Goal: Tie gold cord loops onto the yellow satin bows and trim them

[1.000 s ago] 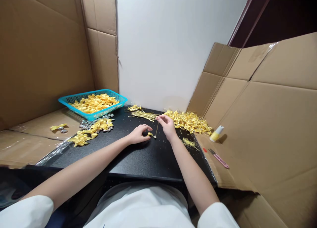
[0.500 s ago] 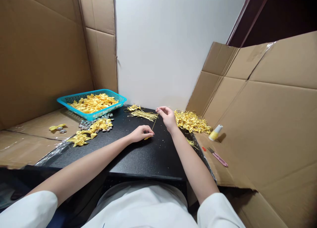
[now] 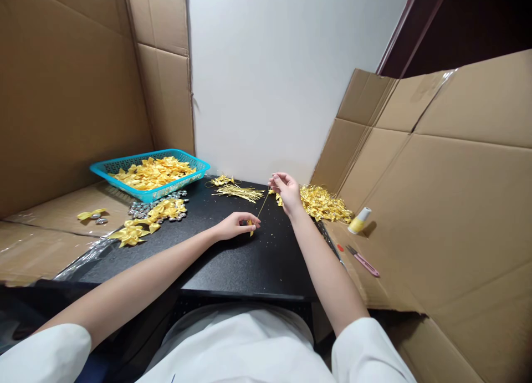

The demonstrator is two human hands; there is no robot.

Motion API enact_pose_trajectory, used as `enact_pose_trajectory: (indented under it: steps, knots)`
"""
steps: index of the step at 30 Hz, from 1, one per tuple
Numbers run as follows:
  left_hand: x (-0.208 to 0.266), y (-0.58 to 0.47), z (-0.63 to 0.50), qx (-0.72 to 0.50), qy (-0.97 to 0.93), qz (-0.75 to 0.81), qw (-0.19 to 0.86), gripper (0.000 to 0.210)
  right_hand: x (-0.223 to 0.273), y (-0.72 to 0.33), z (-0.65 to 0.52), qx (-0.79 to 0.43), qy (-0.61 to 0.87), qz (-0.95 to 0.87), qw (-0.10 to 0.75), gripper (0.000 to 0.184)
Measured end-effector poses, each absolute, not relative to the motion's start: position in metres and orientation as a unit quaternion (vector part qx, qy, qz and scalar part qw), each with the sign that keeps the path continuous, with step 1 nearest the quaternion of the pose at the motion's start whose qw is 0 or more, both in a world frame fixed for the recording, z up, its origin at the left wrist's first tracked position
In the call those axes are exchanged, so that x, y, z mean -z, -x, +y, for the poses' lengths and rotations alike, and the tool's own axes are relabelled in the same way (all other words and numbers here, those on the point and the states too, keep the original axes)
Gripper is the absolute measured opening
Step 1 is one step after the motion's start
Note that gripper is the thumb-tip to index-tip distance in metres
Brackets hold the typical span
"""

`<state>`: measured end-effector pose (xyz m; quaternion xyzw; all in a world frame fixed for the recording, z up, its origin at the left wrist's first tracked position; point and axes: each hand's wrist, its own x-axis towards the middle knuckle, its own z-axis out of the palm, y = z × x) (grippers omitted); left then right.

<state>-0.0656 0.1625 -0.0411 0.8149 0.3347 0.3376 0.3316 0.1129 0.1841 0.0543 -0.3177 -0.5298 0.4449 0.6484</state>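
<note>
My left hand (image 3: 236, 226) is low over the black tabletop, thumb and fingers pinched on a small yellow ribbon piece (image 3: 251, 226), mostly hidden by the fingers. From there a thin gold cord (image 3: 263, 204) runs up taut and slanting to my right hand (image 3: 288, 193). The fingertips of that hand are pinched together on the cord's upper end. Just behind the cord lies a bundle of gold cords (image 3: 243, 192), with a small clump of yellow ribbon pieces (image 3: 222, 180) farther back. A heap of yellow ribbon pieces with gold loops (image 3: 326, 204) sits beside my right hand.
A turquoise basket (image 3: 150, 196) of yellow ribbon bows stands at the back left. Before it lie silvery beads (image 3: 141, 210) and loose yellow bows (image 3: 129, 234). At right are a thread spool (image 3: 359, 221), pink-handled snips (image 3: 364, 261) and a red piece (image 3: 340, 248). Cardboard walls (image 3: 457, 205) flank the table.
My right hand has moved slightly right and up, with the cord still stretched between both hands. My left hand has turned a little, and more of the yellow ribbon piece shows.
</note>
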Motion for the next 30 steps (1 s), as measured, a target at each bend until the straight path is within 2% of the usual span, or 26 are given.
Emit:
enact_pose_trajectory:
  steps: [15, 22, 30]
  knots:
    - [0.048, 0.064, 0.163, -0.348, -0.748, 0.327, 0.461, 0.042, -0.046, -0.119, 0.188, -0.482, 0.273, -0.491, 0.672, 0.023]
    - [0.044, 0.065, 0.159, -0.329, -0.785, 0.364, 0.377, 0.034, -0.041, -0.118, 0.190, -0.482, 0.272, -0.485, 0.677, 0.022]
    - [0.046, 0.066, 0.159, -0.370, -0.772, 0.373, 0.357, 0.033, -0.031, -0.132, 0.199, -0.475, 0.276, -0.448, 0.706, 0.026]
